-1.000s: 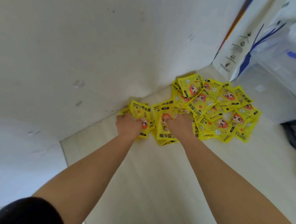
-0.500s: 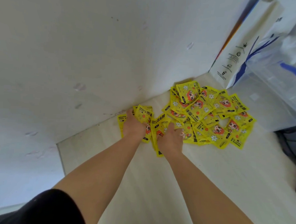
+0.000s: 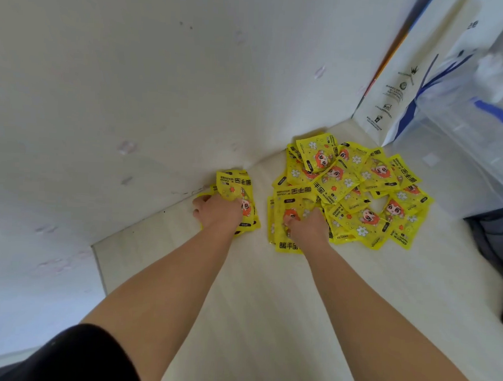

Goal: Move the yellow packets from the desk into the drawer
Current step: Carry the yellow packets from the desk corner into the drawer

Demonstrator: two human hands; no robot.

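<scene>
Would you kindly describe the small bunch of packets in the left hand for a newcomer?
Find the seam where the white wall meets the pale desk. Along it, left of the big yellow pile, lies a small bunch of packets gripped by the left hand. Unlike the pile, whose near edge the right hand grips, it sits alone across a strip of bare desk.

Two clusters of glossy yellow square packets (image 3: 358, 190), two grips, two bags.
At least three under the left grip (image 3: 218, 214); roughly twenty, overlapping, by the right grip (image 3: 306, 226); one white paper bag (image 3: 395, 90), one clear plastic bag (image 3: 465, 149).
</scene>
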